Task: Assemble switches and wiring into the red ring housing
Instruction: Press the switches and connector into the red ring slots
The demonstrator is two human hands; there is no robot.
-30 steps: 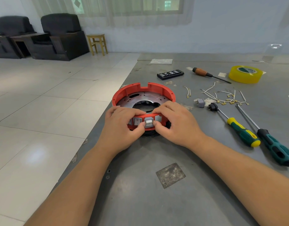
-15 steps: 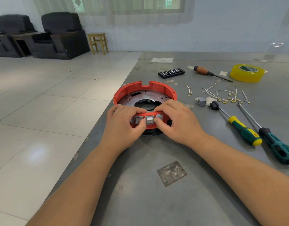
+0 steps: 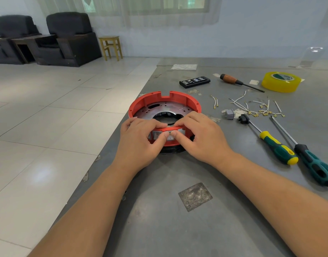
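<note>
Red ring housing (image 3: pixel 185 101) sits on the grey table (image 3: pixel 178 229), near its left edge. Both hands grip the housing's near wall: left hand (image 3: pixel 139 143) and right hand (image 3: pixel 202 138) each curl fingers over the rim, thumbs meeting and pressing a grey switch (image 3: pixel 168 137) set in that wall. Right of the housing: loose wires (image 3: pixel 255 108), a spare switch (image 3: pixel 229 114), two screwdrivers (image 3: pixel 278 148). Beyond the housing, a yellow tape roll (image 3: pixel 281 82).

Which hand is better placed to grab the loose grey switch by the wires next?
Right hand: the grey switch lies on its side of the red ring housing, while the left hand sits across the ring.
</note>
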